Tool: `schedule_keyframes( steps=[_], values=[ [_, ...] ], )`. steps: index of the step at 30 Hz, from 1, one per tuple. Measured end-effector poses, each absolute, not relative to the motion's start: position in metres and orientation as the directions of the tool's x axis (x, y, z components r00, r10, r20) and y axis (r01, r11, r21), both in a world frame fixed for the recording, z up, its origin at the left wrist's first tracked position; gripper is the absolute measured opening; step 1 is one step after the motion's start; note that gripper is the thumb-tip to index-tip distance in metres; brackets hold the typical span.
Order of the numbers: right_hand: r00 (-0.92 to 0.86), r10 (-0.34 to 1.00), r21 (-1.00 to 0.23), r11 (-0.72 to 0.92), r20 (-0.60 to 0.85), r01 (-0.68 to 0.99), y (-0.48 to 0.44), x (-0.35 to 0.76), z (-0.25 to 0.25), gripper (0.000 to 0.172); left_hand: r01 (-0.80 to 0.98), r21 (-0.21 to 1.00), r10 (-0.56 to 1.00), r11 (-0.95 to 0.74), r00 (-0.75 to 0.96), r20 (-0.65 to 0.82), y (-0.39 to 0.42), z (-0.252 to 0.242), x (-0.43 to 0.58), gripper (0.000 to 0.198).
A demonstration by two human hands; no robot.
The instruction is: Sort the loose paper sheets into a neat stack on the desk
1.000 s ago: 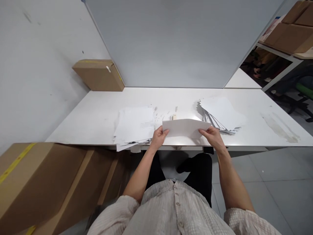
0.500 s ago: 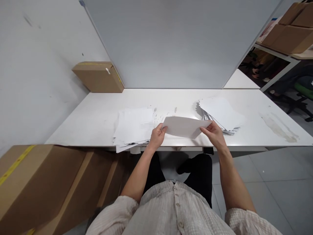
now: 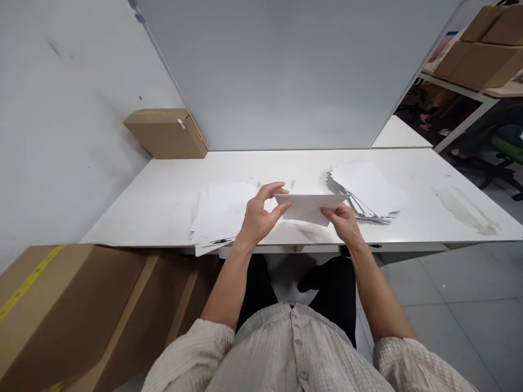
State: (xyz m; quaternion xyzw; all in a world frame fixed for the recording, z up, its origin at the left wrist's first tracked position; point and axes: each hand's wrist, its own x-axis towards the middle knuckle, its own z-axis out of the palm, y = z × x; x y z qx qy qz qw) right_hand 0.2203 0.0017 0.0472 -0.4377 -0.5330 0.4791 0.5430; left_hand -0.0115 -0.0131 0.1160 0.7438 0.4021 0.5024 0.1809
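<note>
A white sheet of paper [image 3: 308, 207] is held up just above the front of the table, its near face towards me and its upper edge almost level. My right hand [image 3: 344, 222] pinches its right end, thumb in front and fingers mostly hidden behind. At the left end is my left hand [image 3: 259, 215], thumb against the paper's face, index finger stretched out over the top corner. To the left lies a loose spread of white papers [image 3: 223, 209], partly covered by my left hand. An uneven paper stack [image 3: 368, 190] rests to the right, its sheets fanned out.
The white table [image 3: 143, 212] meets a grey upright panel [image 3: 286, 76] at the back. A cardboard box [image 3: 171, 133] stands in the back left corner. Larger cartons [image 3: 73, 305] sit below at left. More boxes [image 3: 480, 62] rest on a shelf at right.
My hands have come closer together, and the paper appears narrower and more upright. The left index finger has lifted and stretched out above the paper's corner.
</note>
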Motion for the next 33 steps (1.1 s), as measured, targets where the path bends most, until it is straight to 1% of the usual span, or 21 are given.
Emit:
schedule_keyframes(
  steps=[1, 3, 4, 5, 7, 9, 10, 13, 16, 19, 21, 23, 25, 26, 29, 31, 33],
  values=[
    [-0.016, 0.989, -0.987, 0.143, 0.144, -0.07, 0.001, 0.22, 0.041, 0.026, 0.298, 0.755, 0.809, -0.583, 0.137, 0.571, -0.009, 0.103, -0.012, 0.049],
    [-0.01, 0.992, -0.99, 0.127, 0.128, -0.054, 0.0, 0.22, 0.032, 0.024, 0.125, 0.851, 0.856, -0.511, 0.161, 0.491, -0.002, 0.076, -0.012, 0.059],
    [-0.005, 0.992, -0.991, 0.129, 0.129, -0.025, 0.0, 0.22, 0.03, 0.024, 0.091, 0.879, 0.876, -0.468, 0.183, 0.447, 0.0, 0.065, -0.011, 0.059],
    [0.005, 0.99, -0.99, 0.139, 0.139, 0.01, -0.001, 0.22, 0.03, 0.023, 0.08, 0.896, 0.888, -0.437, 0.198, 0.415, 0.002, 0.056, -0.009, 0.054],
    [0.029, 0.987, -0.985, 0.158, 0.161, 0.07, -0.002, 0.22, 0.032, 0.023, 0.086, 0.915, 0.906, -0.394, 0.202, 0.372, 0.003, 0.048, -0.005, 0.04],
    [0.041, 0.988, -0.987, 0.15, 0.152, 0.056, -0.005, 0.221, 0.036, 0.024, 0.118, 0.925, 0.927, -0.361, 0.152, 0.343, 0.001, 0.051, -0.001, 0.028],
    [0.038, 0.991, -0.991, 0.131, 0.132, 0.026, -0.007, 0.221, 0.038, 0.025, 0.134, 0.931, 0.938, -0.34, 0.119, 0.325, -0.001, 0.055, 0.0, 0.027],
    [0.024, 0.999, -0.998, 0.037, 0.036, -0.051, -0.021, 0.221, 0.042, 0.031, 0.13, 0.962, 0.97, -0.241, 0.072, 0.233, -0.007, 0.065, 0.003, 0.034],
    [0.01, 0.996, -0.995, -0.083, -0.084, -0.056, -0.042, 0.221, 0.041, 0.037, 0.06, 0.993, 0.989, -0.101, 0.117, 0.094, -0.015, 0.061, 0.005, 0.037],
    [-0.019, 0.977, -0.977, -0.212, -0.212, -0.024, -0.065, 0.223, 0.036, 0.041, 0.021, 0.995, 0.977, 0.097, 0.187, -0.099, -0.023, 0.044, 0.007, 0.035],
    [-0.015, 0.953, -0.953, -0.302, -0.302, 0.015, -0.079, 0.226, 0.031, 0.042, 0.072, 0.977, 0.949, 0.2, 0.235, -0.212, -0.027, 0.032, 0.006, 0.032],
    [0.0, 0.924, -0.923, -0.383, -0.384, 0.025, -0.088, 0.23, 0.028, 0.04, 0.179, 0.954, 0.93, 0.242, 0.238, -0.281, -0.028, 0.022, 0.004, 0.027],
    [0.016, 0.9, -0.9, -0.436, -0.436, 0.007, -0.093, 0.233, 0.026, 0.038, 0.291, 0.931, 0.943, 0.22, 0.182, -0.28, -0.026, 0.017, 0.001, 0.024],
    [0.022, 0.891, -0.891, -0.454, -0.454, -0.001, -0.094, 0.234, 0.026, 0.037, 0.347, 0.921, 0.96, 0.179, 0.143, -0.241, -0.024, 0.015, -0.001, 0.024],
    [0.024, 0.876, -0.876, -0.482, -0.482, -0.021, -0.091, 0.234, 0.027, 0.035, 0.51, 0.86, 0.998, -0.019, 0.067, -0.017, -0.015, 0.013, -0.003, 0.026],
    [0.016, 0.873, -0.872, -0.488, -0.488, -0.033, -0.086, 0.232, 0.028, 0.035, 0.582, 0.802, 0.99, -0.137, 0.064, 0.123, -0.008, 0.01, -0.002, 0.03],
    [0.02, 0.869, -0.869, -0.494, -0.494, -0.021, -0.081, 0.229, 0.029, 0.035, 0.617, 0.756, 0.974, -0.218, 0.09, 0.208, -0.001, 0.006, 0.0, 0.035]
  ],
)
